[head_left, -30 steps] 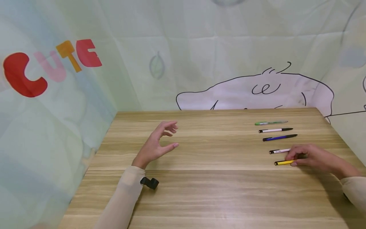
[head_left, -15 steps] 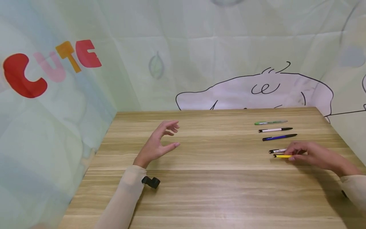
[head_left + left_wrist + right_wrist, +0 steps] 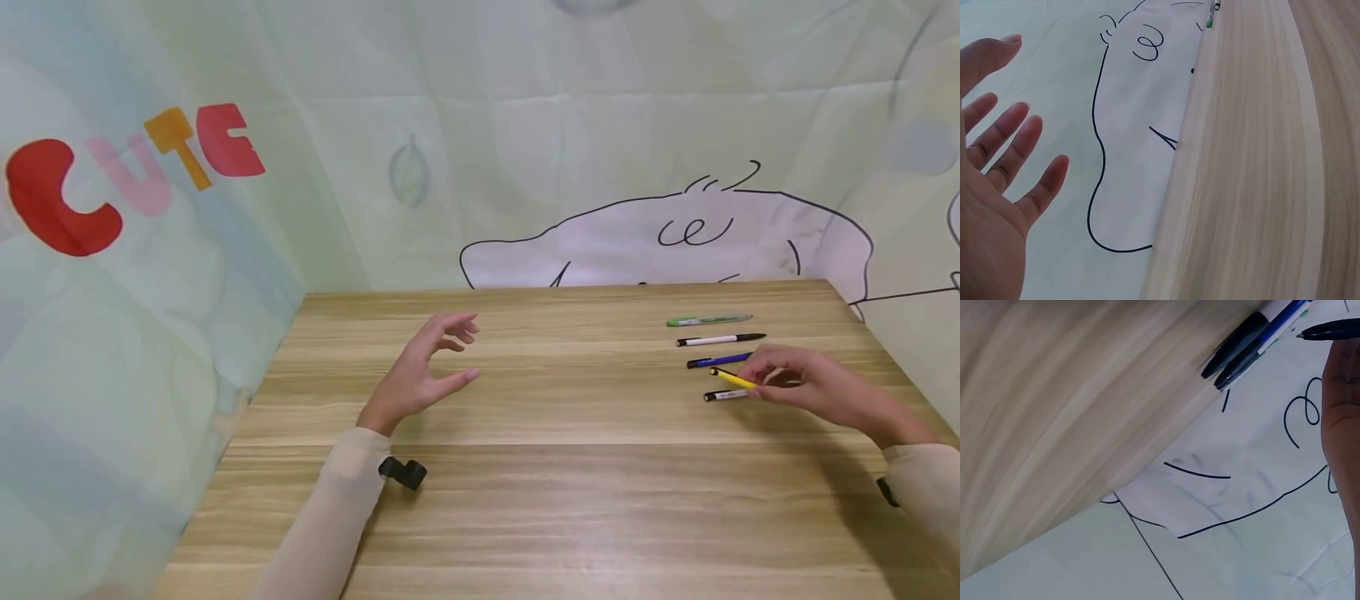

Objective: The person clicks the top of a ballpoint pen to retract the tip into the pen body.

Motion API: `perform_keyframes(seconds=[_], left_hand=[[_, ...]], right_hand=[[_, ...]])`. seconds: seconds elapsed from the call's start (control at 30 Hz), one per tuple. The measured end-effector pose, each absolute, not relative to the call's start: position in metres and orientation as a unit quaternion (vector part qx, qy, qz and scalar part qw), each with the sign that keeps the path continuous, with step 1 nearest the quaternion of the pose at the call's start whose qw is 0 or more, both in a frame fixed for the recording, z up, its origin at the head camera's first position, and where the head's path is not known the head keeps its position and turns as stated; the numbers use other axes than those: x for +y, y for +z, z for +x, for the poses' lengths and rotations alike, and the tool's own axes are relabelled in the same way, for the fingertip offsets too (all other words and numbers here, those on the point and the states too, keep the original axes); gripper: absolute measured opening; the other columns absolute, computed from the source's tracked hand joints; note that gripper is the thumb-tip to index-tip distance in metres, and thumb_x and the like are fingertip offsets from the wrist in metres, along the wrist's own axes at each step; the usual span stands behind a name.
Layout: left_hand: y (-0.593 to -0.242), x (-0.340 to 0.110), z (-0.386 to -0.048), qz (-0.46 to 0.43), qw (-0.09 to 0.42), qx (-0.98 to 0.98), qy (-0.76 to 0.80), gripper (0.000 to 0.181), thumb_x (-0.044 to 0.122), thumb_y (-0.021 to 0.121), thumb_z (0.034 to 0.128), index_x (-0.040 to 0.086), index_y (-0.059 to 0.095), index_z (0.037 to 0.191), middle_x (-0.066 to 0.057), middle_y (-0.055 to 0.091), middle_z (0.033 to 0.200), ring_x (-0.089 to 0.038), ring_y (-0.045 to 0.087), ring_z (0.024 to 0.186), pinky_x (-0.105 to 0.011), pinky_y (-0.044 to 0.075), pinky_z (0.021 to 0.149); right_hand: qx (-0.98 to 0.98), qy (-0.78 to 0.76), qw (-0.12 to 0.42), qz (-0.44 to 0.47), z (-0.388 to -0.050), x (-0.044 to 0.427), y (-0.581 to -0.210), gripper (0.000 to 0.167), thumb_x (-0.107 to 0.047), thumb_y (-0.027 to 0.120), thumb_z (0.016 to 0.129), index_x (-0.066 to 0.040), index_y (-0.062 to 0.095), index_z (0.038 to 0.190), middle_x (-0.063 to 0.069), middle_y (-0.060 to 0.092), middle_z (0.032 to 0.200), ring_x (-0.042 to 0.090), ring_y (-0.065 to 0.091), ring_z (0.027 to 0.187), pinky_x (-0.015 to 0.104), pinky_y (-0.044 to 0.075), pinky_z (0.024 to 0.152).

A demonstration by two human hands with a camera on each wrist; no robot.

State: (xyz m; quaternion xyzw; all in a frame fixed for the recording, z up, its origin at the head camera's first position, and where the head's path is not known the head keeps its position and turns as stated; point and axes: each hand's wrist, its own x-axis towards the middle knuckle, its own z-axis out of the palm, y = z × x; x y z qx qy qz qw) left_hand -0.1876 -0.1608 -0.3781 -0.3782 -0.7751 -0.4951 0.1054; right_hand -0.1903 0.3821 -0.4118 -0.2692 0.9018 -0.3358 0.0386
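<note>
My right hand [image 3: 821, 390] pinches a yellow pen [image 3: 733, 379] above the table, its back end tilted up; the black tip of that pen [image 3: 1332, 330] shows in the right wrist view. Below it lies a white pen [image 3: 723, 396], partly hidden by the hand. Just behind is a blue pen [image 3: 716, 361], its tip covered by the fingers. Farther back lie a white pen with a black grip [image 3: 720, 340] and a green pen [image 3: 708, 320]. My left hand [image 3: 420, 375] hovers over the table's left part, fingers relaxed, holding nothing; its palm shows in the left wrist view.
The wooden table [image 3: 540, 500] meets a pale printed cloth [image 3: 495, 150] at its back and left edges. The cloth bears a line drawing and coloured letters [image 3: 67, 200]. A black wrist strap piece [image 3: 403, 472] sits at the left sleeve.
My right hand has lifted the yellow pen from the front of the row and carried it backward over the white pen, toward the blue one. The left hand has shifted slightly right.
</note>
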Motion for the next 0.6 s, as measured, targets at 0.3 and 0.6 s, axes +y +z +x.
perform_keyframes(seconds=[0.3, 0.6], left_hand=[[-0.377, -0.15, -0.193, -0.386, 0.101, -0.772, -0.494, 0.07, -0.007, 0.078, 0.0832, -0.003, 0.045, 0.145, -0.019, 0.056, 0.129, -0.037, 0.056, 0.114, -0.06, 0.052, 0.095], [-0.372, -0.138, -0.197, -0.394, 0.1, -0.768, -0.495, 0.069, -0.007, 0.078, 0.0826, -0.005, 0.045, 0.144, -0.023, 0.056, 0.129, -0.04, 0.056, 0.114, -0.059, 0.052, 0.094]], right_hand=[[0.874, -0.385, 0.027, -0.296, -0.199, 0.367, -0.404, 0.022, 0.005, 0.07, 0.091, -0.005, 0.069, 0.111, 0.005, 0.067, 0.103, 0.007, 0.062, 0.09, 0.018, 0.055, 0.073], [0.872, -0.412, 0.029, -0.263, -0.201, 0.351, -0.394, 0.014, -0.001, 0.066, 0.097, -0.005, 0.068, 0.11, 0.007, 0.066, 0.108, 0.009, 0.063, 0.093, 0.021, 0.054, 0.074]])
